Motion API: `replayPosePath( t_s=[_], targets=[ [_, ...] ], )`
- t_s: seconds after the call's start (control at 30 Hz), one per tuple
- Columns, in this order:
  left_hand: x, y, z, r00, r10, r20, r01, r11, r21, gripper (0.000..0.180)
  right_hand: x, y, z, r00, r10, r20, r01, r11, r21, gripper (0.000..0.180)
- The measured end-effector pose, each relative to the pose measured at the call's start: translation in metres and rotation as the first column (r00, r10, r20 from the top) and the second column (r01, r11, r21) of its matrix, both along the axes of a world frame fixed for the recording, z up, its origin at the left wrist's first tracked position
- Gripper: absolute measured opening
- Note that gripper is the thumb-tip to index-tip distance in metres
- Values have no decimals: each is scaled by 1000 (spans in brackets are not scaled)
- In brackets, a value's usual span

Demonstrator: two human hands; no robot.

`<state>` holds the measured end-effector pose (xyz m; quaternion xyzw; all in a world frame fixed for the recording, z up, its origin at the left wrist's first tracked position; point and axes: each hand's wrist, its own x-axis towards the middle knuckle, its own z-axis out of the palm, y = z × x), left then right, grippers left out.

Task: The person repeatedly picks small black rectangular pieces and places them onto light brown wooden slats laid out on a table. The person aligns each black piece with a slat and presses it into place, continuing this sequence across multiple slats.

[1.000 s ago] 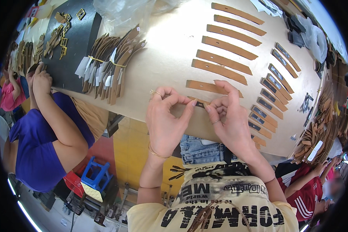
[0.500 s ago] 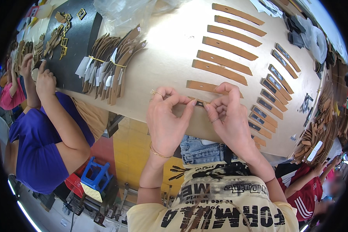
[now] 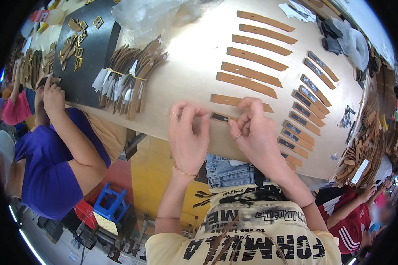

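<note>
As the right hand [image 3: 257, 132] touches a strip [image 3: 220, 117], bags [image 3: 354, 43] lie crumpled.

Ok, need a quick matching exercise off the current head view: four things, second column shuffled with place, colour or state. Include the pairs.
Column 1
1. Strip at the right hand
2. Buckles
3. Strips in bundles, to the left of the left hand
4. Stool

Column 2
a. Blue, below the table's near edge
b. Tied with yellow bands
c. Brown with a dark patch
d. Gold, on the black board

Pairs: 1-c, 2-d, 3-b, 4-a
</note>
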<state>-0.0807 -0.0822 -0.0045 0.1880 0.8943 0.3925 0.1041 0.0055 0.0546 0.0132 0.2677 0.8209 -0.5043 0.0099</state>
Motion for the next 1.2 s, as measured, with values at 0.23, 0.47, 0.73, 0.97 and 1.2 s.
replayPosePath(
  t_s=[0.23,0.47,0.73,0.97,1.2],
  targets=[
    [25,-19,-20,827,-365,-428,243,918,-315,58,14,-15,-16,975,178,-135,-78,836,543,26],
    [27,-16,-23,799,-360,-482,232,923,-306,52,45,-9,-16,973,230,6,-143,582,801,41],
    [30,-17,-19,882,-265,-389,210,961,-180,48,54,1,-20,965,254,-66,-103,599,794,37],
    [42,-13,-22,963,-52,-266,69,996,54,39,52,5,-21,930,338,-144,-84,576,813,33],
    [35,-11,-35,878,-203,-433,166,979,-122,34,53,6,-20,934,350,-66,-191,647,738,42]
  ],
)
